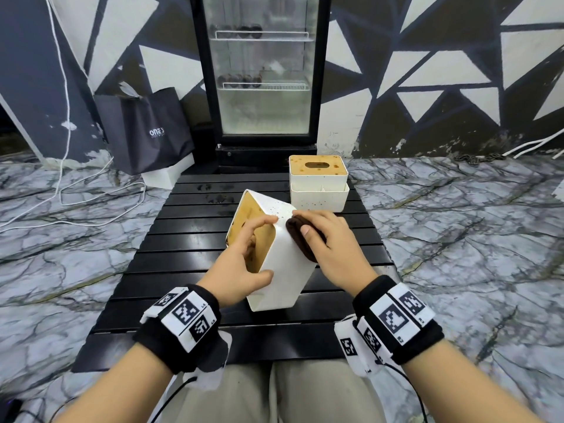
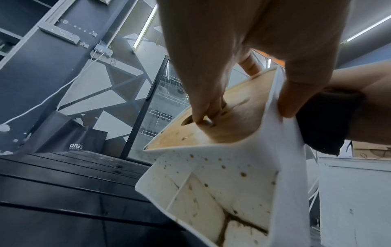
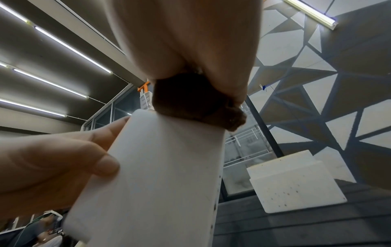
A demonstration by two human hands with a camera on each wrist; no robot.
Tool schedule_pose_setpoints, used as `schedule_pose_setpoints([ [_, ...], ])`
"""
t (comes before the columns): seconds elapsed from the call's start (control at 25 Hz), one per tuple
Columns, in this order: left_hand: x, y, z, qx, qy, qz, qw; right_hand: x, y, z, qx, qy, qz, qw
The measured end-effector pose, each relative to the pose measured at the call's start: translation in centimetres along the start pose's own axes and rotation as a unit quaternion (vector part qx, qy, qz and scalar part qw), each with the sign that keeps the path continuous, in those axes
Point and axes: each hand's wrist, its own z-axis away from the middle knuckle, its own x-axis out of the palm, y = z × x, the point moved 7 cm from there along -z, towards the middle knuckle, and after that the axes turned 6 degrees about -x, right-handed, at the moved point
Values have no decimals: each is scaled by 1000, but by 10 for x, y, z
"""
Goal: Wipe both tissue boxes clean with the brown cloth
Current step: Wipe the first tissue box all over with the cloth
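Observation:
A white tissue box (image 1: 283,291) with a wooden lid is tilted up off the black slatted table (image 1: 183,239). My left hand (image 1: 244,257) grips it, fingers (image 2: 203,113) hooked into the lid's slot and thumb on the white side. My right hand (image 1: 335,248) holds the folded brown cloth (image 1: 295,232) against the box's upper right side. In the left wrist view the box (image 2: 222,175) shows brown specks on its lower face, with the cloth (image 2: 323,125) beside it. The second tissue box (image 1: 319,190), also speckled, stands upright at the table's far right.
A glass-door fridge (image 1: 262,71) stands just beyond the table. A black bag (image 1: 146,129) and a white box (image 1: 164,178) sit at its left. White cables (image 1: 61,190) lie on the marble floor. Dark stains (image 1: 213,190) mark the far slats.

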Motion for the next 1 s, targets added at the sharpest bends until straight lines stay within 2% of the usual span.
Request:
schedule_pose_setpoints([
  [0.08, 3, -4, 0, -10, 4, 20, 1000, 4, 6, 6, 7, 5, -1, 1000],
  [0.16, 7, -8, -1, -37, 13, 83, 996, 8, 10, 9, 6, 2, -3, 1000],
  [0.32, 3, -14, -10, -90, 80, 153, 981, 13, 8, 12, 4, -2, -3, 1000],
  [0.48, 2, -10, -16, -95, 70, 210, 970, 13, 4, 14, -5, -5, -3, 1000],
  [0.68, 1, -9, -14, -67, 33, 180, 981, 1, 25, 15, 43, 35, -11, 998],
  [1.0, 8, -3, -12, -34, -12, 117, 992, 10, 21, 18, 45, 84, 29, 995],
])
